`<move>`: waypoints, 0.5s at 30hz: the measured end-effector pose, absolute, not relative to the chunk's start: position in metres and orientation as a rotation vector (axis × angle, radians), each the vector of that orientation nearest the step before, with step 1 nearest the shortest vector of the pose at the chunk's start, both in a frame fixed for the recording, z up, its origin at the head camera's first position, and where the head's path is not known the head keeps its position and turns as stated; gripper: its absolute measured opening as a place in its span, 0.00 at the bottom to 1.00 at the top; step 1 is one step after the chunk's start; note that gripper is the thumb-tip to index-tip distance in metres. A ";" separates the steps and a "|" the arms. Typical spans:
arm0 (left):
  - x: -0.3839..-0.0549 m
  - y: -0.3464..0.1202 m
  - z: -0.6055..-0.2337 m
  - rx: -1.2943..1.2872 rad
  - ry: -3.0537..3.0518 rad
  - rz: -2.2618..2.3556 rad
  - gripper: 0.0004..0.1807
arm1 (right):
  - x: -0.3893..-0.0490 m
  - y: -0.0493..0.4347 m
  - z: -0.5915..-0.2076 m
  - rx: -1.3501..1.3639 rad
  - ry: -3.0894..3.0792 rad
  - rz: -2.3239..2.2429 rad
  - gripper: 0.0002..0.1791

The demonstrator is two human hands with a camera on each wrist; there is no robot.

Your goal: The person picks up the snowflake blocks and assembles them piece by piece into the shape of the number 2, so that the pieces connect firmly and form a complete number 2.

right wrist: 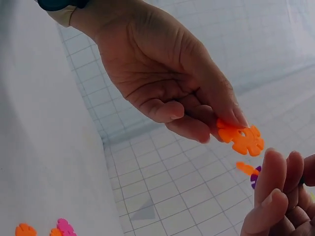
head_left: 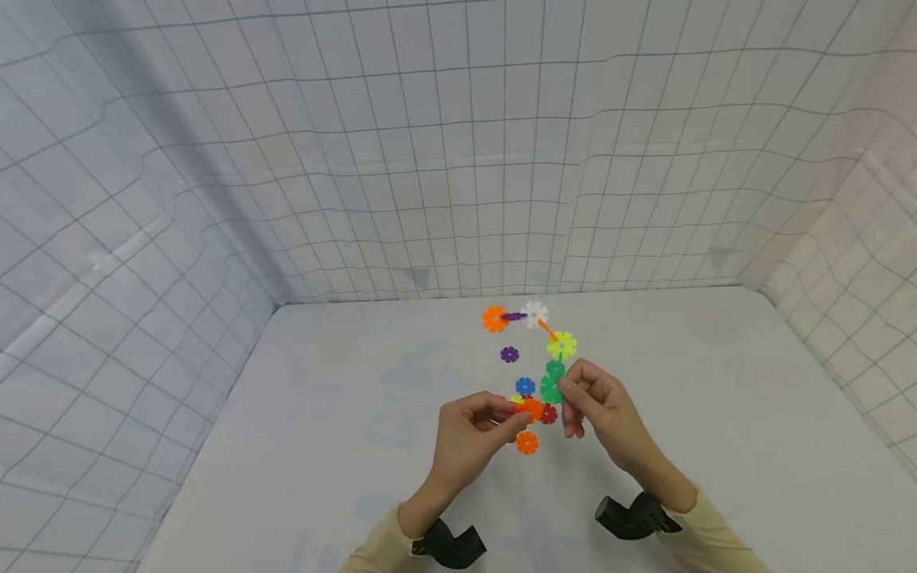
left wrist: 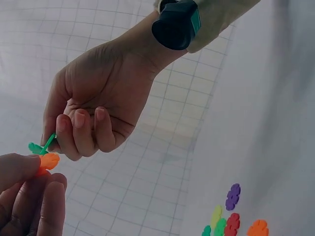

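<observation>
Between thumb and fingers, my left hand (head_left: pixel 469 438) pinches an orange notched, flower-shaped plastic disc (head_left: pixel 532 409). Facing it, my right hand (head_left: pixel 605 410) grips a green disc (head_left: pixel 551 390) at its edge. That green disc belongs to a curved chain with a second green disc (head_left: pixel 555 368), a yellow disc (head_left: pixel 562 344), an edge-on orange disc (head_left: pixel 548 329), a white disc (head_left: pixel 534 314), a purple disc (head_left: pixel 514 316) and another orange disc (head_left: pixel 495 319) at the end. In the left wrist view, the held orange disc (left wrist: pixel 48 161) is close to the green one (left wrist: pixel 47 144); whether they touch I cannot tell.
Loose discs lie on the white table (head_left: pixel 322 446) under and around the hands: purple (head_left: pixel 509 355), blue (head_left: pixel 525 386), red (head_left: pixel 549 414) and orange (head_left: pixel 527 443), with several others partly hidden by the left hand. White gridded cloth walls (head_left: pixel 458 159) stand at the back and sides.
</observation>
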State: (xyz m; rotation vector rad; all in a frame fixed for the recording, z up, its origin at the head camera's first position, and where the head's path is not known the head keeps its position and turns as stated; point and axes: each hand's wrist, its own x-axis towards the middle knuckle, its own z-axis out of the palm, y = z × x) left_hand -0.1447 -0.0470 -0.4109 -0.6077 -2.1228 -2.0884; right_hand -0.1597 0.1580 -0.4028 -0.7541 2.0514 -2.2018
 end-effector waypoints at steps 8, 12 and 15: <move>-0.134 -0.044 -0.391 -0.655 -2.110 -1.993 0.03 | -0.158 0.153 -0.404 -0.782 2.045 -2.196 0.09; -0.134 -0.046 -0.390 -0.689 -2.076 -1.941 0.03 | -0.158 0.154 -0.404 -0.868 2.020 -2.176 0.08; -0.134 -0.047 -0.390 -0.718 -2.070 -1.872 0.03 | -0.159 0.154 -0.405 -0.907 2.018 -2.155 0.08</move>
